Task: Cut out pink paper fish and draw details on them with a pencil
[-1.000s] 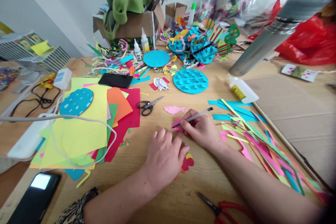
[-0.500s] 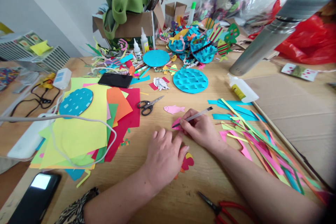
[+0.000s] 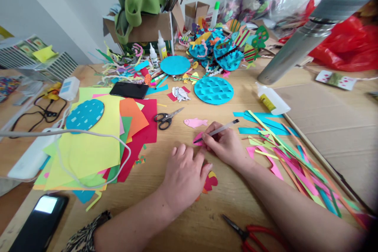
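My right hand (image 3: 224, 143) is closed around a pen (image 3: 226, 126) with a clear barrel. Its dark tip rests on a small bright pink paper piece (image 3: 197, 138), partly covered by my fingers. My left hand (image 3: 184, 175) lies palm down on the table just left of it, thumb apart and fingertips near the pink piece. Above the pen tip lies a light pink paper fish (image 3: 195, 123) with a drawn eye. Red and yellow paper scraps (image 3: 210, 181) show beside my left thumb. Black-handled scissors (image 3: 167, 119) lie with blades apart to the upper left.
Coloured paper sheets (image 3: 97, 153) and a white cable (image 3: 126, 145) lie at left. Paper strips (image 3: 283, 153), a glue bottle (image 3: 273, 100) and a steel flask (image 3: 291, 47) are at right. Red-handled cutters (image 3: 251, 234) lie in front; a scaled blue disc (image 3: 214, 90) sits further back.
The view has shifted very slightly. Both hands, the pen and the pink piece look the same as before.
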Available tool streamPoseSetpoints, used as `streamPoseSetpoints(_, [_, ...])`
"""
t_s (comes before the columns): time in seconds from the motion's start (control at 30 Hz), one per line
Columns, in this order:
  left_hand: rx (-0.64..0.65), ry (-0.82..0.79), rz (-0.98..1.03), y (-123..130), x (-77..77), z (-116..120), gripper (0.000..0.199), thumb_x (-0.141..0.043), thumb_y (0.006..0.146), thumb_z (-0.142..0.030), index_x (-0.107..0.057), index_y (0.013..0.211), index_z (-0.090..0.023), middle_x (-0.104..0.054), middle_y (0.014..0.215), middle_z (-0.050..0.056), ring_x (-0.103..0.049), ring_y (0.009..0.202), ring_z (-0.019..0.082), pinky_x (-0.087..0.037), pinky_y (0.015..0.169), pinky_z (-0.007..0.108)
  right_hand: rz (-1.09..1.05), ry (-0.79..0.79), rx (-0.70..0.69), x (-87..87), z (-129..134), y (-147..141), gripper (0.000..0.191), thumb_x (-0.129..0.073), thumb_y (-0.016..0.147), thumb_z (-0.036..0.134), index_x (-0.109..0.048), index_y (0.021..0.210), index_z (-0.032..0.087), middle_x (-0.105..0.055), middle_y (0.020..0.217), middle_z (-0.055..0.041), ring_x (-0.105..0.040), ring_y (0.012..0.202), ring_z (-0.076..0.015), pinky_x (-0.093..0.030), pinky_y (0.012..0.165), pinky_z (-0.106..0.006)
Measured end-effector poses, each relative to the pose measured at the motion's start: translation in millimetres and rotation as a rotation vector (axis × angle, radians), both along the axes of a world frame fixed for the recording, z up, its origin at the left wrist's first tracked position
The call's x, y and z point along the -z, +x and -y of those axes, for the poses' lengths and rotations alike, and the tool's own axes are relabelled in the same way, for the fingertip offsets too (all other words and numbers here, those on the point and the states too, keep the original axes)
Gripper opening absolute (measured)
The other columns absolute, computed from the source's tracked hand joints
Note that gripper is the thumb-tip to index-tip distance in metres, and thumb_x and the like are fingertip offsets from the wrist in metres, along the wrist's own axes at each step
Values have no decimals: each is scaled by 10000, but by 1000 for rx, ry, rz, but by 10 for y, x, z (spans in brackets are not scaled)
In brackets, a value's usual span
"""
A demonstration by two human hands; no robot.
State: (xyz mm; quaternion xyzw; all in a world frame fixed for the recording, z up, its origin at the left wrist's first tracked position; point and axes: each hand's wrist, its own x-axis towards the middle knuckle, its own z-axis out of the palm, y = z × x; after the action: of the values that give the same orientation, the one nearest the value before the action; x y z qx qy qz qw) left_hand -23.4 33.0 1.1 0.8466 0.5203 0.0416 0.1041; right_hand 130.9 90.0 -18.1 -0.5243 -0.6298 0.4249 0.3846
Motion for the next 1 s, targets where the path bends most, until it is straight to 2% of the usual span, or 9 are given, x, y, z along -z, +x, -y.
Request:
streamPoseSetpoints(0.57, [-6, 19, 4, 2, 0, 9, 364, -466, 989, -403, -602, 1262, -203, -621, 920, 87, -528, 918, 288, -438, 800, 463, -26, -27, 25, -8, -2, 7, 136, -614, 812, 260, -597, 697, 189, -599, 591, 0, -567, 514, -140, -425, 474, -241])
streamPoseSetpoints(1.0, [-2, 24, -1, -2, 4, 9, 353, -464, 992, -404, -612, 1240, -201, -622, 923, 87, -523, 917, 284, -428, 792, 448, -39, -26, -14, 0, 5, -1, 137, -600, 818, 263, -586, 701, 194, -627, 608, -19, -611, 552, -167, -468, 501, -259])
